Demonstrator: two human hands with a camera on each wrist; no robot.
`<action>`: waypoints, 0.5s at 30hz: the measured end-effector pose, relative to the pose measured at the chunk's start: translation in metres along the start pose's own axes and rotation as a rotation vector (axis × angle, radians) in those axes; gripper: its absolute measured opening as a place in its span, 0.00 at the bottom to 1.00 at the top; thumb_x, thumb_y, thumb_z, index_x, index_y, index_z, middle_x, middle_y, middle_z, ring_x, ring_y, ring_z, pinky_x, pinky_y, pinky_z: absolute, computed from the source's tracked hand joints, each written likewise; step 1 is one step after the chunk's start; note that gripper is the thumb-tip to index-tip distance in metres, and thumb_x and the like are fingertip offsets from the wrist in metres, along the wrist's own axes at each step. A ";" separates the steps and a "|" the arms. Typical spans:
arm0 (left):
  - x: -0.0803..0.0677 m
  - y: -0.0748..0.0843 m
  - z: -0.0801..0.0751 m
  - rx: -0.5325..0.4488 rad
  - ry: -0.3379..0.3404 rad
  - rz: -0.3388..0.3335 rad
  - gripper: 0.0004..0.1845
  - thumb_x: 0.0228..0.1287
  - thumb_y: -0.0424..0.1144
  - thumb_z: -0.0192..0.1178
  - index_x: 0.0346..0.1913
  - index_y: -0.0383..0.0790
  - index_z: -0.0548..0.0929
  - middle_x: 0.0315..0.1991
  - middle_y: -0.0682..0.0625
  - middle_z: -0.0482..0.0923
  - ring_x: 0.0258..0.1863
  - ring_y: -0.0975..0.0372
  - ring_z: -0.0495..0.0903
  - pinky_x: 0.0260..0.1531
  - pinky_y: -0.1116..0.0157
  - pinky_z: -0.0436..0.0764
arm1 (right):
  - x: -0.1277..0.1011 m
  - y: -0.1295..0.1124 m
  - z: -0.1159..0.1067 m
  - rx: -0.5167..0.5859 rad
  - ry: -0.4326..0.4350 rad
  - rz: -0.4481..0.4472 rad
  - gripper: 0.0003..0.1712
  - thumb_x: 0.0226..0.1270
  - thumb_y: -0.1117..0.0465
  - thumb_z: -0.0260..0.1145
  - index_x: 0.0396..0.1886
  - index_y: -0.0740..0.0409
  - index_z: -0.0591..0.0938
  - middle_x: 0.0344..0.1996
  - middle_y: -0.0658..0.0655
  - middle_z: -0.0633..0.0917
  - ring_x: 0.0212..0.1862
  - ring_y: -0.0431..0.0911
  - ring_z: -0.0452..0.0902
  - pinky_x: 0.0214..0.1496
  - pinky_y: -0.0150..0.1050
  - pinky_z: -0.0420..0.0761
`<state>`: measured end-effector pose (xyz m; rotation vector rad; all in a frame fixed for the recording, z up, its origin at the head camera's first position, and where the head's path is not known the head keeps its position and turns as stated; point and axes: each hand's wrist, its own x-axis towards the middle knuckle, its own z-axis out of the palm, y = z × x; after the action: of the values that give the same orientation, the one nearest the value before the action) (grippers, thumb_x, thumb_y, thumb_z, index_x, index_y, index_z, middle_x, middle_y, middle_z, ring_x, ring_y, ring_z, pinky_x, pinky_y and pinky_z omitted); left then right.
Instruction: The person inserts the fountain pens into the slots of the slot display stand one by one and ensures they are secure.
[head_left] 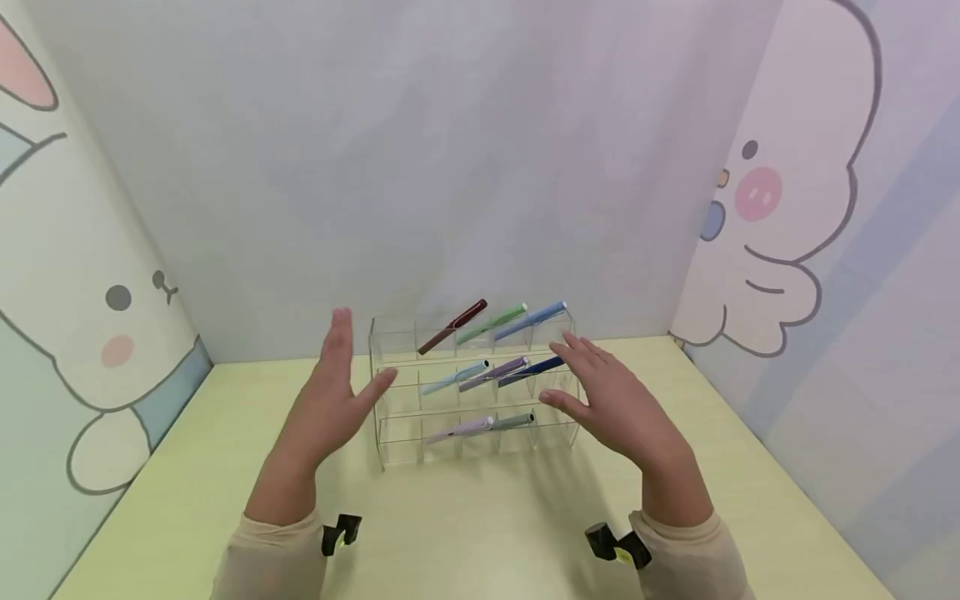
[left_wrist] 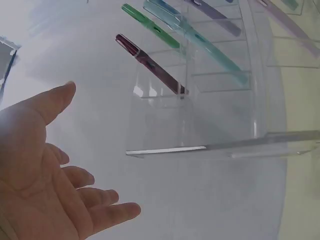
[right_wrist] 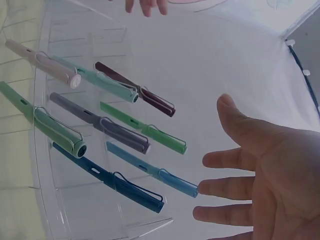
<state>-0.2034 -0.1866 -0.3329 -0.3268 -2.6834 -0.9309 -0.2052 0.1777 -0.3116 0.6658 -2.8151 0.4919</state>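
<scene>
A clear tiered pen rack [head_left: 400,452] stands on the table with several pens leaning in its slots. Its top tier carries a dark red pen [head_left: 453,327], a green pen [head_left: 492,323] and a blue pen [head_left: 531,320]. In the middle tier lie a light blue pen [head_left: 455,377], a purple pen [head_left: 493,374] and a dark blue pen [head_left: 529,372]. A lavender pen [head_left: 459,429] and a grey-green pen [head_left: 513,422] rest at the bottom. My left hand [head_left: 330,408] is raised by the rack's left side, my right hand [head_left: 618,404] by its right; both have extended fingers and hold nothing.
The pale yellow table [head_left: 450,533] runs up to a light grey back wall [head_left: 420,167]. Side panels with a cartoon rabbit [head_left: 67,333] and a cartoon pig-nosed figure [head_left: 802,142] stand left and right. Each wrist carries a small black device.
</scene>
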 end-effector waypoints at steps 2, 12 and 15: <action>0.004 -0.013 0.000 -0.129 -0.053 -0.069 0.51 0.60 0.66 0.50 0.68 0.64 0.21 0.72 0.60 0.25 0.71 0.51 0.42 0.62 0.40 0.52 | 0.001 -0.001 -0.002 0.016 0.026 0.016 0.44 0.60 0.29 0.51 0.72 0.43 0.58 0.70 0.51 0.58 0.69 0.52 0.53 0.63 0.57 0.62; 0.014 -0.050 0.025 -0.593 -0.355 -0.242 0.52 0.59 0.58 0.59 0.68 0.70 0.26 0.73 0.53 0.30 0.71 0.51 0.42 0.57 0.45 0.67 | -0.001 0.003 -0.002 0.049 0.190 0.008 0.39 0.63 0.34 0.54 0.70 0.39 0.58 0.58 0.51 0.76 0.55 0.52 0.74 0.48 0.53 0.75; 0.015 -0.055 0.029 -0.644 -0.367 -0.239 0.50 0.60 0.56 0.59 0.68 0.72 0.29 0.73 0.53 0.31 0.71 0.51 0.42 0.55 0.46 0.69 | 0.000 0.005 -0.003 0.049 0.201 0.004 0.37 0.63 0.35 0.54 0.69 0.40 0.60 0.56 0.53 0.77 0.53 0.53 0.75 0.48 0.54 0.75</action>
<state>-0.2389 -0.2092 -0.3808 -0.3313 -2.6937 -1.9807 -0.2067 0.1832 -0.3100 0.5843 -2.6243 0.5955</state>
